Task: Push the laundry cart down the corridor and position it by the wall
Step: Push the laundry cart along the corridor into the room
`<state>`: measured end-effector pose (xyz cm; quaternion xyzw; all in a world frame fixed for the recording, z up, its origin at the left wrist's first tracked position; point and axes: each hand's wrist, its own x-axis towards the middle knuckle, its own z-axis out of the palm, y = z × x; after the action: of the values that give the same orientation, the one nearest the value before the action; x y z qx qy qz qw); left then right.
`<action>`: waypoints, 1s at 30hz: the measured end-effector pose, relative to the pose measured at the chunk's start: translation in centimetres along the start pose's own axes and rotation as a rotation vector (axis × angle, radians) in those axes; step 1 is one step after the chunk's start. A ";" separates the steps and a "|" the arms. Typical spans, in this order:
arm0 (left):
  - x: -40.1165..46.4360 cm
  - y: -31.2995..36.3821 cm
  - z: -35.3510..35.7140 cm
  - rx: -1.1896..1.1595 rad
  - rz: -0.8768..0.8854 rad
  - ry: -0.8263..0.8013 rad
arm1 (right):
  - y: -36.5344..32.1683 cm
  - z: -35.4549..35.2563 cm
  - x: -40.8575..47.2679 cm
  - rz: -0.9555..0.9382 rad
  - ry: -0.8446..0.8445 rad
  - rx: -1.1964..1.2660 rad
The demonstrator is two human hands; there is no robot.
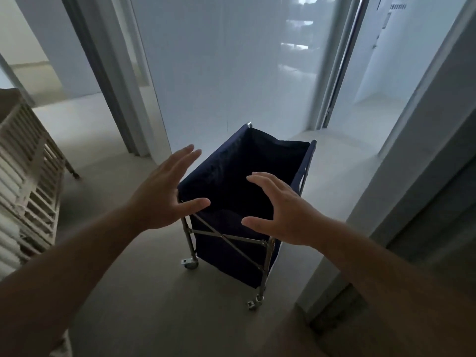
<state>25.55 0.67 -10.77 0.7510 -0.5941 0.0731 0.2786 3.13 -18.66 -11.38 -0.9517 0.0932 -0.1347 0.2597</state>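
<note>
The laundry cart (231,248) is a dark blue fabric bin on a folding metal frame with small caster wheels. It stands on the pale floor in the middle of the view, its far end close to a glossy white wall (231,60). The bin looks empty inside. My left hand (164,194) hovers over the cart's near left corner, fingers spread, holding nothing. My right hand (280,212) hovers above the near right rim, fingers apart and slightly curled, also holding nothing. Neither hand visibly touches the cart.
A slatted white wooden crib on wheels (28,181) stands at the left edge. An open doorway (77,112) lies left of the white wall and another opening (360,99) right of it. A wall corner (386,215) juts in at the right.
</note>
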 end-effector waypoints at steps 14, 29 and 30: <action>0.8 -8.2 2.6 -0.111 -0.107 -0.047 | 1.6 5.4 6.2 0.110 -0.001 0.033; 10.1 -16.2 10.8 -0.128 -0.121 -0.201 | 12.9 8.2 15.1 0.216 0.053 0.126; 10.8 -16.5 11.3 -0.138 -0.120 -0.211 | 13.7 8.3 15.8 0.226 0.053 0.135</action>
<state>41.50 -11.97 -20.93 0.7678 -0.5777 -0.0642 0.2697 19.10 -30.27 -22.04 -0.9116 0.1973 -0.1355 0.3344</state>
